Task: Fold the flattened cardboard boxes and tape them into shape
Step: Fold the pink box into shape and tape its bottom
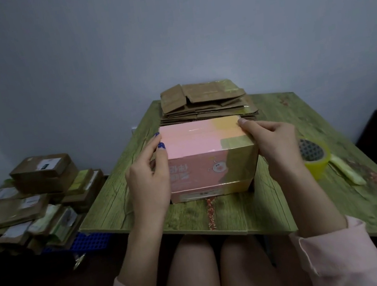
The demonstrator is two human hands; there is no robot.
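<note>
A pink and yellow printed cardboard box stands folded into shape on the green wood-grain table, a strip of clear tape along its top seam. My left hand grips the box's left end, fingertips on the top edge. My right hand grips the right end, thumb pressing the top near the far corner. Behind the box lies a stack of flattened brown cardboard boxes. A roll of yellow tape stands to the right of my right hand.
A pale-handled tool lies just right of the tape roll. On the floor to the left, several taped brown boxes are piled over a blue crate. A grey wall rises behind the table. My knees show under the near edge.
</note>
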